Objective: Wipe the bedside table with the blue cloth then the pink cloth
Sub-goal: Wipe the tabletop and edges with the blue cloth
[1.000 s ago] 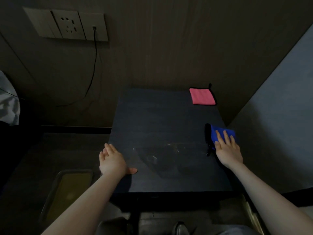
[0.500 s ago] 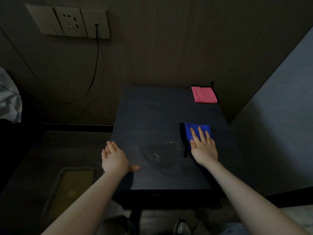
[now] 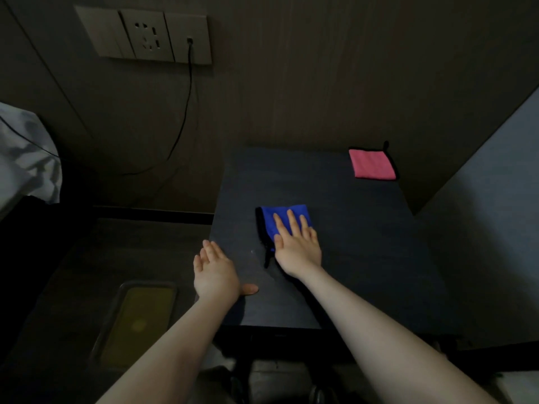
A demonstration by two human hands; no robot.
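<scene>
A dark bedside table (image 3: 364,243) fills the middle of the view. The folded blue cloth (image 3: 275,218) lies on its left half, and my right hand (image 3: 296,244) presses flat on it with fingers spread, covering the cloth's near right part. My left hand (image 3: 215,272) rests flat on the table's front left edge, fingers together and thumb out, holding nothing. The pink cloth (image 3: 372,164), folded square with a black trim, lies untouched at the table's far right corner.
A wall socket panel (image 3: 143,36) with a black cable (image 3: 186,106) plugged in sits up on the wooden wall. White bedding (image 3: 26,158) shows at the left. A yellowish tray (image 3: 140,319) lies on the floor left of the table. A grey wall (image 3: 490,228) bounds the right side.
My right hand has slid the blue cloth leftward across the table, from the right edge to the left half. The wet smear near the front is now mostly gone. My left hand has stayed put.
</scene>
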